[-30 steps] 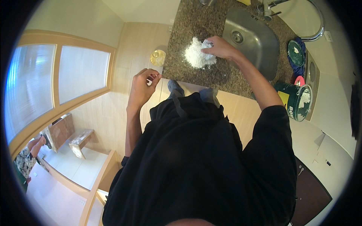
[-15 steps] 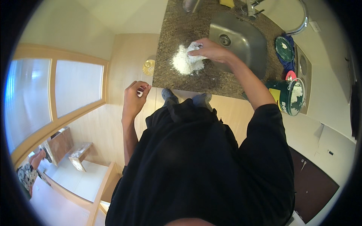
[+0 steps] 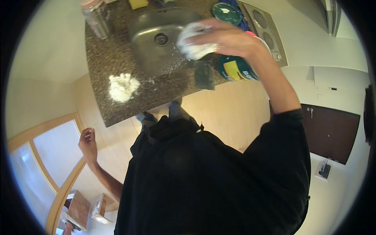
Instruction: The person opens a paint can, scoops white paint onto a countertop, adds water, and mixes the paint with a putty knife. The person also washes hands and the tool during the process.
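Note:
My right hand (image 3: 231,39) is closed on a handful of white powder (image 3: 192,43), blurred by motion. It is above the right side of the steel sink (image 3: 145,51), and white specks trail below it. Left of the sink, a pile of the same powder (image 3: 123,87) lies on the speckled stone counter (image 3: 109,58). Out beyond the counter's left corner hangs my left hand (image 3: 89,143), its fingers curled in with whitish marks on them. Whether anything is inside them I cannot tell.
A dark green bucket (image 3: 225,68) with a yellow label stands under my right forearm, beside a flat dark grey plate (image 3: 204,76) at the counter edge. Behind are a green lid (image 3: 226,13) and a hob (image 3: 268,39). A metal tumbler (image 3: 96,21) stands back left.
My right hand has lifted from the pile and moved right across the sink with white powder, leaving a smaller pile. My left hand has swung outward from the counter. The view has shifted right.

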